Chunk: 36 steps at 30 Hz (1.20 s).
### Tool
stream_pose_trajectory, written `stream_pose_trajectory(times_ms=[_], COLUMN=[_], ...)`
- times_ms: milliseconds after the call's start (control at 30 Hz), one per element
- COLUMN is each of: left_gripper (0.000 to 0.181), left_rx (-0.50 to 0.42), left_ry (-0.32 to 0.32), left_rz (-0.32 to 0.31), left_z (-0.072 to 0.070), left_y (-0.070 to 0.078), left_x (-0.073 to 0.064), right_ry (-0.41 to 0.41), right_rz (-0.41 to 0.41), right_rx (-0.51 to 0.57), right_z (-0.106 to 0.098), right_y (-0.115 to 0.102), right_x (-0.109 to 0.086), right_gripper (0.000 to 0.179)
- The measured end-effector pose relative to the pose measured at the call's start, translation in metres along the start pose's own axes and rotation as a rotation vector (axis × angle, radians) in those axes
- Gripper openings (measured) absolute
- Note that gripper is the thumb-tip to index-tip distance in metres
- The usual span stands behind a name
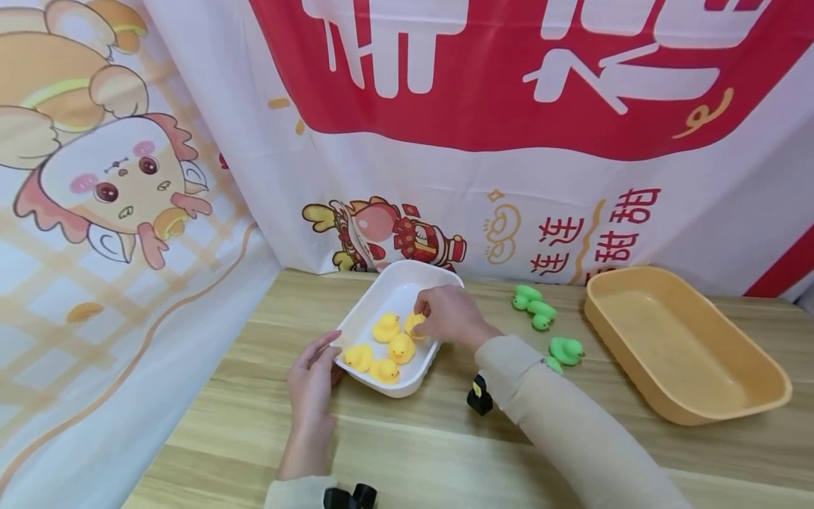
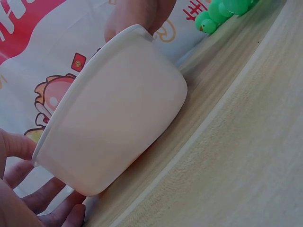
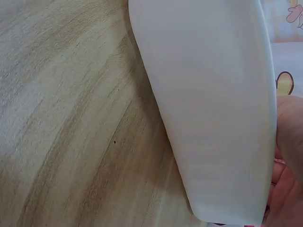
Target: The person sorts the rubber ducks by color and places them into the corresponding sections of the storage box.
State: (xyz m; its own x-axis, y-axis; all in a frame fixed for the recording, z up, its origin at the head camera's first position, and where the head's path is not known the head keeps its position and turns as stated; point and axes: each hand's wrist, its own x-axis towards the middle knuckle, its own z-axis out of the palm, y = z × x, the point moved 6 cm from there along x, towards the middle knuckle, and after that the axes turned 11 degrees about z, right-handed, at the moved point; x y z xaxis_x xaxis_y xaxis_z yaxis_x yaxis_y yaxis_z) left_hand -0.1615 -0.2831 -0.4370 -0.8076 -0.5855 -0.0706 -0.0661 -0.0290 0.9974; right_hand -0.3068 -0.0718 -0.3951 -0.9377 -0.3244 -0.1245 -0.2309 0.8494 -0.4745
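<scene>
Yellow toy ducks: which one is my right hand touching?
The head view's rightmost yellow toy duck in the white basin; your right hand pinches it, not the other four.

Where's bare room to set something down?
Bare table shows left of the left hand and midway between the sleeves; the tan bin is bare inside too. Crowded: the near half of the white tray, with yellow ducks and the right hand, and left of the bin, with green ducks.

red characters 连连 (image 1: 559, 230) and 甜甜 (image 1: 620, 245) low on the white hanging cloth (image 1: 394, 166), another red character (image 1: 599, 276) below 甜甜 partly hidden, large white characters (image 1: 668, 83) on the cloth's red panel (image 1: 445, 127), cut off at top, unreadable
</scene>
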Motion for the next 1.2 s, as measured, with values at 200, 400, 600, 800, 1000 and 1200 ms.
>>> stream_pose_trajectory(times_ms=[200, 400, 600, 800, 1000, 1200], left_gripper=[0.037, 0.037, 0.037, 0.040, 0.041, 0.041], left_rx=[-0.009, -0.001, -0.002, 0.001, 0.008, 0.003], left_ry=[-0.010, -0.007, -0.008, -0.068, -0.093, -0.092], left_rz=[0.004, 0.003, -0.009, -0.039, -0.043, -0.040], left_z=[0.001, 0.002, 0.001, -0.002, -0.003, -0.002], left_y=[0.000, 0.000, 0.002, 0.006, 0.007, 0.006], left_x=[-0.001, -0.002, -0.002, -0.002, -0.002, -0.001], right_ry=[0.011, -0.001, -0.013, 0.028, 0.078, 0.127], right_rz=[0.000, 0.010, 0.020, -0.019, -0.036, 0.018], right_rx=[0.022, 0.058, 0.160, 0.388, 0.541, 0.644], right_z=[0.001, 0.001, 0.000, -0.007, -0.021, -0.034], right_y=[0.002, 0.005, 0.007, 0.012, 0.021, 0.036], right_x=[0.000, -0.001, -0.001, -0.002, -0.014, -0.039], right_gripper=[0.030, 0.030, 0.027, 0.021, 0.021, 0.017])
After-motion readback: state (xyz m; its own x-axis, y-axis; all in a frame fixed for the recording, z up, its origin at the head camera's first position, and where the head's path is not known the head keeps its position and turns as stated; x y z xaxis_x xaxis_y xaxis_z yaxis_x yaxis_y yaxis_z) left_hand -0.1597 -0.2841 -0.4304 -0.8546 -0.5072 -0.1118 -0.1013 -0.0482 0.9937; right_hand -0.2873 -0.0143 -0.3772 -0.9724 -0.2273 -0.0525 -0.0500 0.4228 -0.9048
